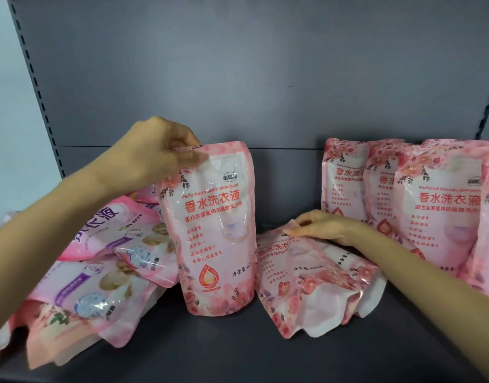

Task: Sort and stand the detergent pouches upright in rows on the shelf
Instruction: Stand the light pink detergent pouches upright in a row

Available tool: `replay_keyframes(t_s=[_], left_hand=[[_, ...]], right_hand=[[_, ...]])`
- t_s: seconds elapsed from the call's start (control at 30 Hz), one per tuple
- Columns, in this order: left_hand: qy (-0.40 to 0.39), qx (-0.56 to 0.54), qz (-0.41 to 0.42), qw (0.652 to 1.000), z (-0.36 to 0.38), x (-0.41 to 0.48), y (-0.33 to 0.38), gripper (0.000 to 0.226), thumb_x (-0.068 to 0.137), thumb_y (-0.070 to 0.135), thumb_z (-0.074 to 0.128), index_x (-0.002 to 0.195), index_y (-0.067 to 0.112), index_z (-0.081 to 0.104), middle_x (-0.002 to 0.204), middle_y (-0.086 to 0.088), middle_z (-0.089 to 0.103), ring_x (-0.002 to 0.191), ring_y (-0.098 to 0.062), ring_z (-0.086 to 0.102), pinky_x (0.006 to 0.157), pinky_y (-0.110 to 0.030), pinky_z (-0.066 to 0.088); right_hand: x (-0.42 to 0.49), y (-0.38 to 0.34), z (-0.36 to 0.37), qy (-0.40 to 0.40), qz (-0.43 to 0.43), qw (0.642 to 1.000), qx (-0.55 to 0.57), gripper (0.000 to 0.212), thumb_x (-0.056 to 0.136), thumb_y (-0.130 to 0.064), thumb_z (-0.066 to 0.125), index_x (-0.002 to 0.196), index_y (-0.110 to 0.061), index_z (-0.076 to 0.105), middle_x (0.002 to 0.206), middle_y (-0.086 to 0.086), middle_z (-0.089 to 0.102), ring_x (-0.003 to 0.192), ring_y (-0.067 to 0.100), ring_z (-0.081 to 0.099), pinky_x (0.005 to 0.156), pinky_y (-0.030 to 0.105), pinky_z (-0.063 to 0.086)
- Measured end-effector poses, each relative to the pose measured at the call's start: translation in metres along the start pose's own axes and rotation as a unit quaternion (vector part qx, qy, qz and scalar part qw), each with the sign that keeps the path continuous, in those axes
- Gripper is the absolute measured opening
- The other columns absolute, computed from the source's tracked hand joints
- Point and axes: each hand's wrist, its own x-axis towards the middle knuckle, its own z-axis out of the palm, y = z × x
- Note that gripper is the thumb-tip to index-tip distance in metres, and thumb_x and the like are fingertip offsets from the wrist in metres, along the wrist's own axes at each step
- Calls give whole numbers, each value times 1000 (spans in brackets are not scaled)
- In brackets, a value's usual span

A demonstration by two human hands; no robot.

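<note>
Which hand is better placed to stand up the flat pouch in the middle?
The right hand. Its fingers pinch the top corner of the flat pouch, next to the standing row. The left hand is busy gripping the upright pouch by its top.

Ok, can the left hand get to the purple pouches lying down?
Probably yes: the purple pouches lie uncovered under its arm, though the left hand pinches the upright pink pouch.

left hand (152,150) pinches upright pouch (215,225) | right hand (326,226) grips lying pouch (315,283)
</note>
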Motion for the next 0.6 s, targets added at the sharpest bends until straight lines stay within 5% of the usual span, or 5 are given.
replay_keyframes(t_s=[0.17, 0.3, 0.6], left_hand=[[-2, -9, -3, 1000, 1, -1, 1, 11, 86, 25, 63, 81, 16, 68, 75, 3, 70, 64, -5, 63, 53, -11, 46], [4, -14, -2, 1000, 2, -2, 2, 10, 86, 24, 63, 82, 17, 68, 75, 5, 69, 65, -3, 62, 50, -9, 45], [20, -34, -11, 999, 1, -8, 1, 9, 85, 22, 65, 78, 17, 68, 70, 7, 69, 58, -1, 64, 45, -7, 44]], right_hand=[[4, -3, 0, 1, -42, 993, 114, 23, 79, -8, 71, 100, -6, 62, 99, 10, 68, 89, 20, 65, 85, 29, 51], [4, -7, -1, 30, -52, 991, 116, 16, 82, -5, 68, 96, -11, 65, 89, 5, 68, 76, 11, 62, 62, 16, 47], [-11, -19, -7, 112, -93, 975, 169, 6, 80, -8, 71, 79, -13, 67, 81, 6, 70, 67, 13, 63, 54, 20, 47]])
